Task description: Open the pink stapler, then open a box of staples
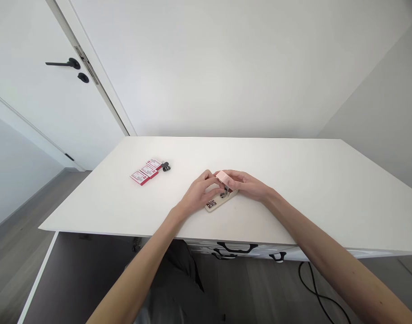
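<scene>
Near the middle of the white tabletop stands what looks like a stapler, with a long cream base (221, 203), a pink block-shaped top (225, 178) and metal parts between them. A dark patterned patch marks the base's near left end. My right hand (244, 183) is closed around the pink top from the right, its thumb on the near side. From the left, my left hand (206, 191) pinches at the front of the device beside the metal parts. Its fingertips partly hide what they grip.
On the left of the white table (293, 175) lie several red-and-white small boxes (147, 171) in a row, with a small black object (165, 166) beside them. A wall rises behind the table. Drawers with black handles (237, 248) sit below its front edge, and a black cable (315, 292) lies on the floor.
</scene>
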### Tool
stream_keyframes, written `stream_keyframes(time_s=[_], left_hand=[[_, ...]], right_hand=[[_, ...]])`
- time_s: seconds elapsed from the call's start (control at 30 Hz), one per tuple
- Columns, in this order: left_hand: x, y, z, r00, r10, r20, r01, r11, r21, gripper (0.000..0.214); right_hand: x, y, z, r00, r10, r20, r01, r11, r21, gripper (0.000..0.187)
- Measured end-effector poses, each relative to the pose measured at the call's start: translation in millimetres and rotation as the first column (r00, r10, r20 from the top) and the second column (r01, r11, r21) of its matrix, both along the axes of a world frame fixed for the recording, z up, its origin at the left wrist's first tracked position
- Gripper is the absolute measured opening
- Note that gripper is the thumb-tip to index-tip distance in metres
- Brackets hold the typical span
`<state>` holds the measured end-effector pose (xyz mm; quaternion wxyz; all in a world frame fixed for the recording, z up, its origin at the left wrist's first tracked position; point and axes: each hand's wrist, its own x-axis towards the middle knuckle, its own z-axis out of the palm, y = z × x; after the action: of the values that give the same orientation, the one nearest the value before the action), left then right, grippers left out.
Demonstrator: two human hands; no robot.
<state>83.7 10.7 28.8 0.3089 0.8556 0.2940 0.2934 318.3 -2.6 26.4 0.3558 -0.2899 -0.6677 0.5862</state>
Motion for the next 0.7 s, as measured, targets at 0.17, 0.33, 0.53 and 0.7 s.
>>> stream_keyframes(time_s=[0.17,0.33,0.53,0.7], left_hand=[[2,2,-1.2,0.993,0.054,0.106,-0.054,0.999,0.002,0.02],[0,5,-3.8,0.957,0.134,0.258,-0.135,0.991,-0.013,0.022],[-9,11,-1.4,0.865,0.294,0.407,-0.243,0.954,-0.173,0.023],[-29,22,-4.3,0.842,0.401,0.362,-0.334,0.913,-0.236,0.024]], right_hand=[[1,1,-3.2,0.999,-0.005,-0.046,0.004,1.0,-0.028,0.045],[3,3,-7.2,0.996,-0.055,-0.069,0.05,0.996,-0.08,0.048],[4,0,-7.3,0.988,-0.153,0.008,0.153,0.987,-0.045,0.047],[0,-4,-2.3,0.967,-0.246,0.072,0.246,0.969,0.001,0.05]])
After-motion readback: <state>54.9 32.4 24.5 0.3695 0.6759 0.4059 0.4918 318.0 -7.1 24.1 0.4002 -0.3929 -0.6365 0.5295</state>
